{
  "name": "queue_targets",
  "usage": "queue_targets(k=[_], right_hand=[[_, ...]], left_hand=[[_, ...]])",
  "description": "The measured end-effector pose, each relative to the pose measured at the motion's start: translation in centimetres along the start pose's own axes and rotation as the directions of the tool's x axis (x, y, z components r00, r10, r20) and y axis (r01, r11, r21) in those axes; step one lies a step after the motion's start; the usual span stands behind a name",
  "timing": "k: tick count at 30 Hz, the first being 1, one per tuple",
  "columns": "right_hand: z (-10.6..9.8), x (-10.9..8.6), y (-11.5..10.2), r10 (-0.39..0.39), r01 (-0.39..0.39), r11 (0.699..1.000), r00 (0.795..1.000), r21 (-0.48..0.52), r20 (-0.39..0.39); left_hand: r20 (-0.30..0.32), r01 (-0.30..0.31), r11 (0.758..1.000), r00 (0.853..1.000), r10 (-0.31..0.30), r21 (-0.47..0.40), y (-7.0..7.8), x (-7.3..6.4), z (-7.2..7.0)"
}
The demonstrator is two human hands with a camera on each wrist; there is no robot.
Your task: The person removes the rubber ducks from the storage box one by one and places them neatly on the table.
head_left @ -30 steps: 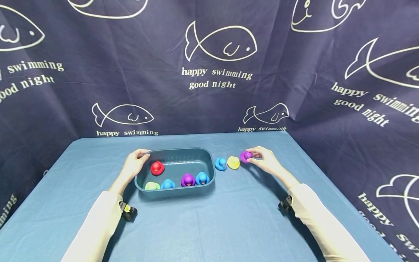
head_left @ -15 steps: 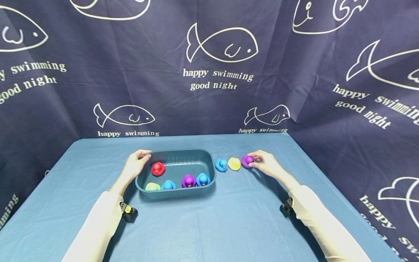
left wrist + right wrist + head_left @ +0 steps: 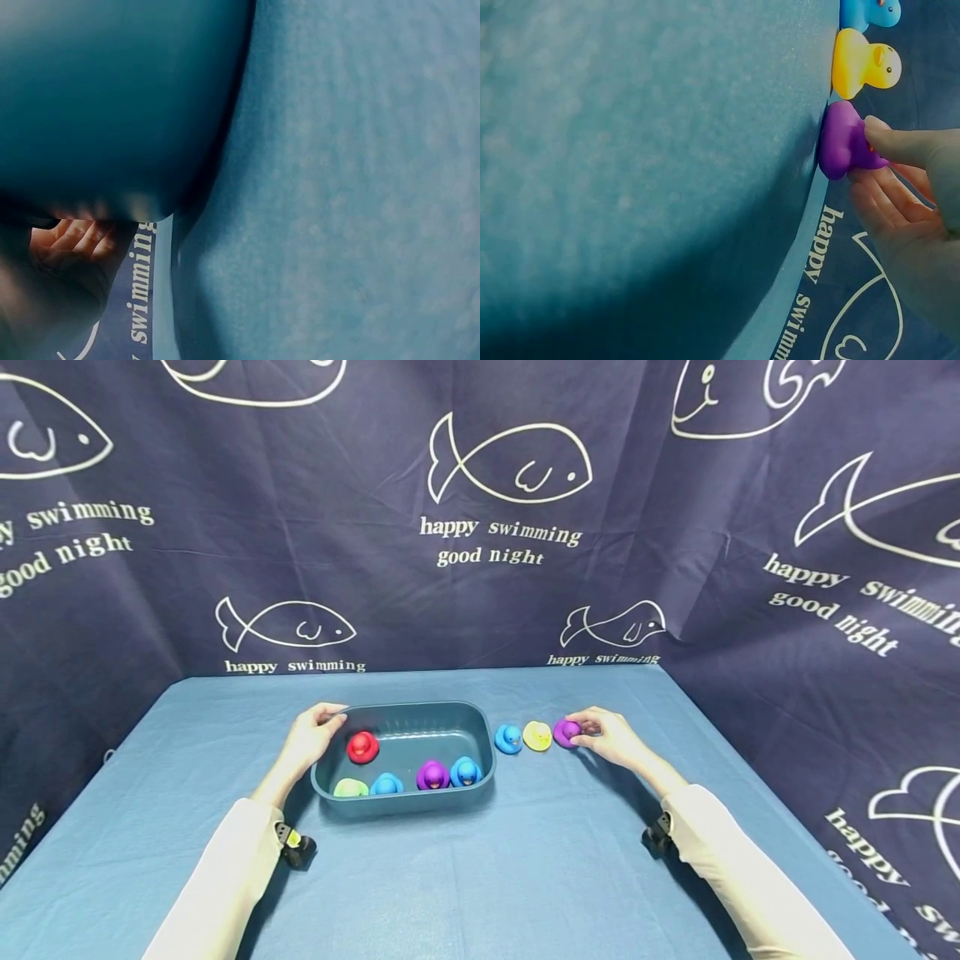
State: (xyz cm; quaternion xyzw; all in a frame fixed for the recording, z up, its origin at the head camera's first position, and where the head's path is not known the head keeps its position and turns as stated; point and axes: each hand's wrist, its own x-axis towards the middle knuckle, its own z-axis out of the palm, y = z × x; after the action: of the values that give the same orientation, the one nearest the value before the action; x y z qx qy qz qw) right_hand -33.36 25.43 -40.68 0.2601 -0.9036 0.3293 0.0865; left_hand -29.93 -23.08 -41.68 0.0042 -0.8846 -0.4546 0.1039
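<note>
My right hand (image 3: 609, 735) pinches a purple rubber duck (image 3: 841, 142) between thumb and fingers; the duck sits on the table cloth at the end of a short row. Beside it stand a yellow rubber duck (image 3: 864, 66) and a blue rubber duck (image 3: 508, 739). At the left end of a dark teal bin (image 3: 405, 806), my left hand (image 3: 309, 735) grips the rim, thumb and fingers over the edge. Inside the bin are a red duck (image 3: 363, 747), a pale green duck (image 3: 351, 787), a purple duck (image 3: 432, 775) and two blue ducks (image 3: 465, 772).
A blue cloth covers the table (image 3: 480, 877). Behind it and at both sides hangs a dark navy curtain (image 3: 390, 568) printed with white fish and lettering. The row of ducks stands just right of the bin.
My right hand has moved slightly down and right with the purple duck, which now rests at the row's right end. The left hand stays on the bin. The view has shifted a little.
</note>
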Motion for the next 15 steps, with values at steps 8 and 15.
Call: queue_targets(k=[8, 15], right_hand=[[-0.05, -0.01, 0.01, -0.002, 0.002, 1.000, 1.000, -0.011, 0.010], [0.07, 0.03, -0.10, -0.007, 0.007, 1.000, 1.000, 0.009, 0.008]], left_hand=[[-0.004, -0.005, 1.000, 1.000, 0.005, -0.014, -0.11, -0.01, 0.02], [-0.005, -0.008, 1.000, 1.000, 0.008, -0.008, -0.18, 0.04, -0.03]])
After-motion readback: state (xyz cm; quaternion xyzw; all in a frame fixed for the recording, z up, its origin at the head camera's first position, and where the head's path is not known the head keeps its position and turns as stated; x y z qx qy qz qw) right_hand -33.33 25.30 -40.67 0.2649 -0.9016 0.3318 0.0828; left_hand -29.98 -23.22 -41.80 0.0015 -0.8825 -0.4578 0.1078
